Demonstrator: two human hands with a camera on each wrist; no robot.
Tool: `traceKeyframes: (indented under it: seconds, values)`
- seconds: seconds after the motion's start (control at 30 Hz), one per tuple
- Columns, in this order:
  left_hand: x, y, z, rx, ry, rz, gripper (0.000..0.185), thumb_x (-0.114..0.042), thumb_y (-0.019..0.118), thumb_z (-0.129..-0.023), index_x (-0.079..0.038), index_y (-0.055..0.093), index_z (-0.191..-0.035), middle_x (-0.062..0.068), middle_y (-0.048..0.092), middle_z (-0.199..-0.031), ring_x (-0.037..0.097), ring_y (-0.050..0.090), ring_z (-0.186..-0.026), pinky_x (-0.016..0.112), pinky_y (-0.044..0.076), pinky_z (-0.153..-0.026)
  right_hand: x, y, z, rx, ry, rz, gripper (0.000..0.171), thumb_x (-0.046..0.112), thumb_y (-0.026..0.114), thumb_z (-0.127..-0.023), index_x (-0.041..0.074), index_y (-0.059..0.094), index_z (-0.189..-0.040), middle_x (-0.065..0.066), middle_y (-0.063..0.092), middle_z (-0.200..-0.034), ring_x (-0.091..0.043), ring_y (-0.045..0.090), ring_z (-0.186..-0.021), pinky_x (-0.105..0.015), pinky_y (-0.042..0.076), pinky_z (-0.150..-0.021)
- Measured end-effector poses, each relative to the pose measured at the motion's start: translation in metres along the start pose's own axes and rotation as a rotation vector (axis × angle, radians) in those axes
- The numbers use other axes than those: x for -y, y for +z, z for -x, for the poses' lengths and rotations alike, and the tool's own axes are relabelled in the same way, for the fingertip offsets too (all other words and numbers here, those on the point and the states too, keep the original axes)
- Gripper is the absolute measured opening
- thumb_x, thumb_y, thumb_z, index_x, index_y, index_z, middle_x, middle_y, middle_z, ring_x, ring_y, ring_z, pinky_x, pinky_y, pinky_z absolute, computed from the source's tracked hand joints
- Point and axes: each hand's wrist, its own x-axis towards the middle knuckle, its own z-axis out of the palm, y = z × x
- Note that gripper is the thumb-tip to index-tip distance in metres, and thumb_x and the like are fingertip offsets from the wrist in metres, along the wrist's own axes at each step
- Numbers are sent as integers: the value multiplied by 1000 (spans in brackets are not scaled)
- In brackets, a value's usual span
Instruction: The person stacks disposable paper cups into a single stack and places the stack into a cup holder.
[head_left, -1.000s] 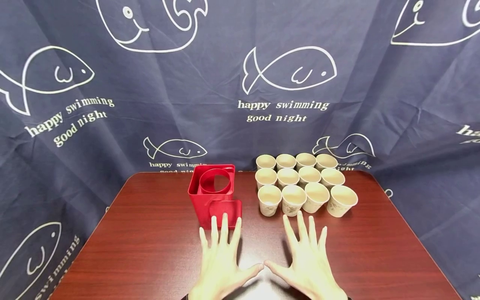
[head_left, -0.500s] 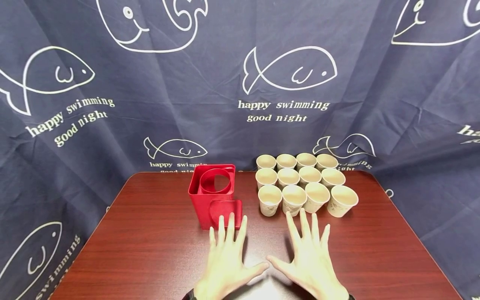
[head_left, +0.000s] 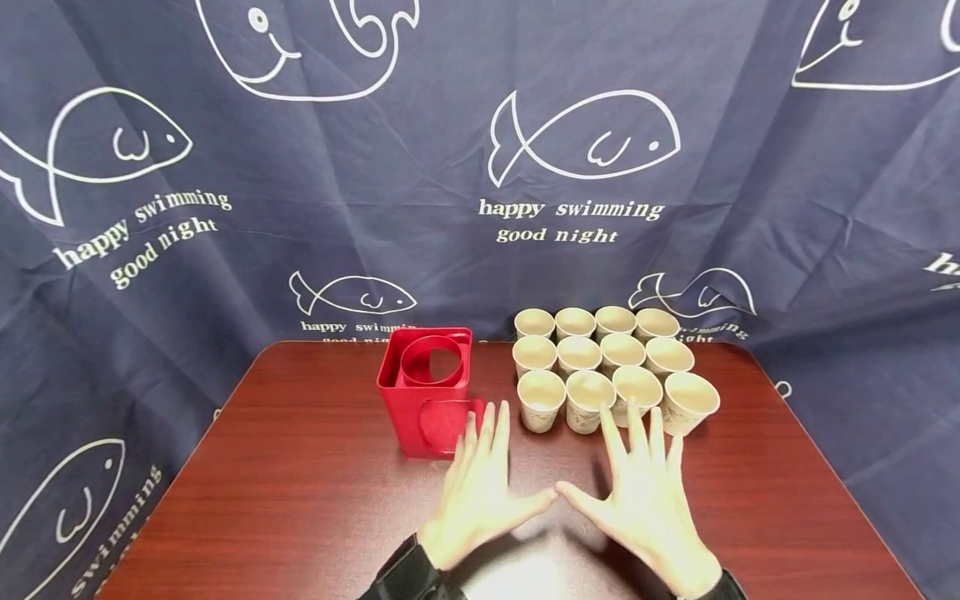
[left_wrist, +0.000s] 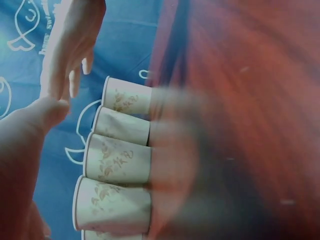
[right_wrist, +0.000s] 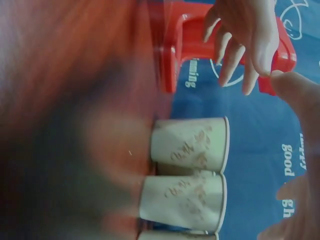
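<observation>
A dark blue curtain (head_left: 438, 187) with white fish drawings hangs beyond the fingertips, and the reddish-brown table (head_left: 300, 475) spreads below them. Just ahead and to the left of the left fingers stands a square red holder (head_left: 412, 417), a round ring set in its mouth; in the head view those fingers overlap its near right corner. The paper cups (head_left: 622, 352), twelve in three rows of four, stand mouth up ahead of the right fingers, which overlap the nearest row.

Nothing has been taken up, so the step in hand looks like a ready pose before any grasp. Working a cup would call for a hand to reach forward, come down beside a wall and curl round it.

The right hand (head_left: 651, 504) and left hand (head_left: 480, 500) hover over the table, backs toward the head camera, dark cuffs (head_left: 408, 575) behind them. Their fingers (head_left: 489, 437) are straight and released, holding nothing. Both thumbs (head_left: 536, 502) point inward, tips together or nearly so; the views do not settle whether they touch.
</observation>
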Motion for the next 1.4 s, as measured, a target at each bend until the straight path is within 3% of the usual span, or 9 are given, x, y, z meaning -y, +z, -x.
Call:
traceKeyframes:
  seconds: [0.13,0.3,0.37,0.5,0.67,0.8,0.93,1.2,1.4]
  values:
    - [-3,-2,-15,-5,-18,111,123,-82,66,-77,-14,16,-166,14,25,-169,46,23,-154,63,43,-112,-6,-3,-7,-43,-8,-30,115,88,59,-75,14,35,-160,-28,31,-163,-60,26,-146,-78,26,-108]
    - [-5,1,-35,-52,52,214,120,-68,75,-80,-7,15,-164,16,29,-168,37,28,-154,55,34,-121,-18,-7,-20,-109,-48,-57,114,89,50,-79,13,31,-162,-26,34,-161,-56,27,-147,-78,30,-105]
    - [-5,5,-43,-95,102,275,117,-60,79,-80,-7,17,-164,16,34,-165,32,34,-152,52,31,-123,-25,-9,-26,-125,-62,-68,112,85,54,-79,10,36,-159,-27,40,-156,-55,31,-144,-78,32,-102]
    - [-7,13,-56,-187,159,378,110,-48,85,-77,-13,23,-161,10,47,-154,27,48,-140,49,43,-115,-36,-12,-37,-125,-88,-100,104,71,68,-76,3,44,-151,-27,50,-144,-54,41,-134,-76,37,-93]
    - [-9,22,-61,-175,67,375,112,-46,83,-80,-4,19,-162,15,40,-159,29,47,-142,49,48,-111,-44,-15,-47,-113,-110,-134,94,58,78,-74,0,50,-144,-27,54,-138,-48,49,-128,-71,42,-93]
    - [-10,26,-63,-131,2,405,114,-41,83,-81,0,13,-162,19,30,-165,31,41,-148,50,43,-116,-45,-15,-53,-89,-98,-159,93,50,83,-72,-2,51,-142,-29,54,-139,-51,47,-133,-70,41,-104]
    - [-11,29,-67,-131,-28,426,115,-36,84,-80,2,13,-161,22,26,-165,36,36,-150,54,38,-119,-45,-15,-57,-18,-40,-194,89,46,87,-71,4,52,-140,-23,56,-136,-46,46,-135,-70,42,-100]
    - [-16,37,-71,-101,-135,514,113,-30,84,-78,0,14,-162,22,33,-163,40,41,-146,59,38,-117,-46,-13,-60,22,23,-195,87,49,90,-70,11,53,-139,-19,60,-128,-41,50,-128,-68,42,-94]
    - [-15,47,-77,-193,-150,599,103,-15,85,-76,5,21,-154,29,44,-150,40,51,-136,55,42,-114,-45,-11,-64,-1,13,-204,88,49,90,-70,11,53,-141,-19,62,-126,-40,53,-125,-66,43,-95]
